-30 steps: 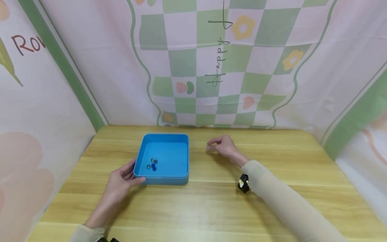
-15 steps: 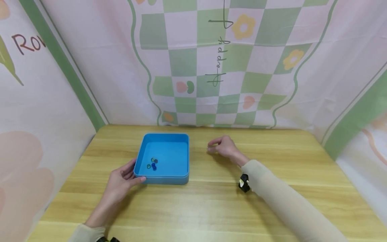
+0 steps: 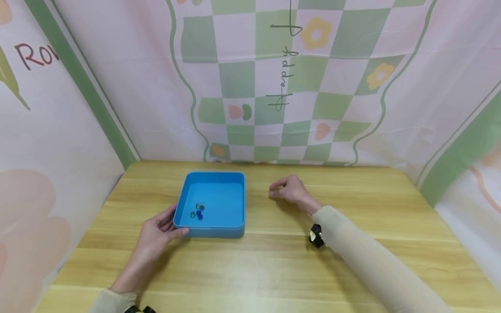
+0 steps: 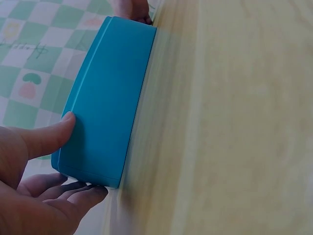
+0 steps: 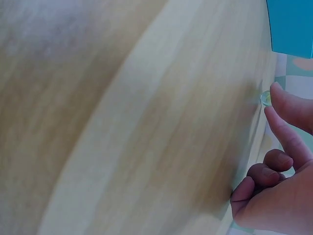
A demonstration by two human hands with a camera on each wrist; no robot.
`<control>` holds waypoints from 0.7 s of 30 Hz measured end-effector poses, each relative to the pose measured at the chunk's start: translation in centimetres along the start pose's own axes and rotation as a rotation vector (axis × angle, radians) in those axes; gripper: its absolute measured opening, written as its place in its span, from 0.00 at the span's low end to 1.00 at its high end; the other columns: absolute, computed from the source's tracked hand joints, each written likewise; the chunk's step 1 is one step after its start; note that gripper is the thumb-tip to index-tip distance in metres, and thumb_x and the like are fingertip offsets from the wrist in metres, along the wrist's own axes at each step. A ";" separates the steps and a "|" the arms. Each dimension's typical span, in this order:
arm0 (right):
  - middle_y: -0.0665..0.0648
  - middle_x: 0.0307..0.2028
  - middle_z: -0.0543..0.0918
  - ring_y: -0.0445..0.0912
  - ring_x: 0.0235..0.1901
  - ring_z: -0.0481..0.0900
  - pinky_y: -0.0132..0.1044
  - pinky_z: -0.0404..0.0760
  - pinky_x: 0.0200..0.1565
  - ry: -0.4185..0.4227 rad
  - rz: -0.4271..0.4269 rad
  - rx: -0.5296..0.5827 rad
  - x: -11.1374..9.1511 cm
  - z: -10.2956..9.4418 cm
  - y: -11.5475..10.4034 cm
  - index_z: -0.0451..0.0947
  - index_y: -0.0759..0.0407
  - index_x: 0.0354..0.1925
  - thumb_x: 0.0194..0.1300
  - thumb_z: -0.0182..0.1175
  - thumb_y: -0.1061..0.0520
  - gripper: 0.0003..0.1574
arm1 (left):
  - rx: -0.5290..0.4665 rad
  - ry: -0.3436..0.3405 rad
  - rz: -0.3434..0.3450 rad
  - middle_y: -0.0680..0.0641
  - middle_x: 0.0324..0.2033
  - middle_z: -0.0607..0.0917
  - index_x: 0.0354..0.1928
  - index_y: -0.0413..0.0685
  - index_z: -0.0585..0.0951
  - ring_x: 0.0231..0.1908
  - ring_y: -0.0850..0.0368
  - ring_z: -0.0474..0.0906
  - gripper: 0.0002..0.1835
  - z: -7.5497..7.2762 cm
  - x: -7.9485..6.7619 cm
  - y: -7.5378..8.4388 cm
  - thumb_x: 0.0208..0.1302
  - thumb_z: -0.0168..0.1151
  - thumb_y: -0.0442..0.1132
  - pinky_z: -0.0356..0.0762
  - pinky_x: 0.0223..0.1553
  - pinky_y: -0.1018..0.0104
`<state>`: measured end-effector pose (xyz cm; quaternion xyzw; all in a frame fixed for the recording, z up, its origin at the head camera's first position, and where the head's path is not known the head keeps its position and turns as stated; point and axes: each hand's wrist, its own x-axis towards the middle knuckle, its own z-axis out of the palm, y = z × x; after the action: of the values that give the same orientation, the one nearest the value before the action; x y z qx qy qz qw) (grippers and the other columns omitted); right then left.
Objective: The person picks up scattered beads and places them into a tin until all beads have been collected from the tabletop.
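A shallow, square blue box [image 3: 213, 200] without a lid stands on the table. Several glass marbles [image 3: 199, 215], some dark blue and some greenish or brownish, lie in its near left part. My left hand [image 3: 152, 237] grips the box's near left corner; in the left wrist view the thumb [image 4: 68, 122] presses the front wall and the fingers lie along the side wall. To the right of the box, my right hand [image 3: 291, 190] is low over the table. The right wrist view shows it pinching a clear greenish marble [image 5: 265, 98] between thumb and forefinger tips, close to the tabletop.
The wooden table [image 3: 274, 269] has rounded far corners. Behind it hangs a printed cloth [image 3: 270, 82] with green checks and flowers, and more cloth encloses both sides. A black wrist device [image 3: 315, 236] sits at the right sleeve.
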<state>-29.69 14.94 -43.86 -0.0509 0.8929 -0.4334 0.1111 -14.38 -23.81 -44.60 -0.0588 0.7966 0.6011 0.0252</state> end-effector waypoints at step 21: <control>0.65 0.57 0.86 0.62 0.64 0.76 0.58 0.76 0.66 0.000 -0.009 -0.018 -0.1 -0.2 0.3 0.91 0.62 0.47 0.67 0.75 0.58 0.13 | 0.003 0.002 0.012 0.33 0.77 0.64 0.80 0.38 0.63 0.74 0.36 0.64 0.45 0.1 -0.2 0.1 0.65 0.76 0.33 0.72 0.67 0.57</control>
<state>-29.66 15.27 -43.95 -0.0558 0.8964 -0.4259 0.1089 -14.22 -23.69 -44.51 -0.0546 0.7978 0.6001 0.0210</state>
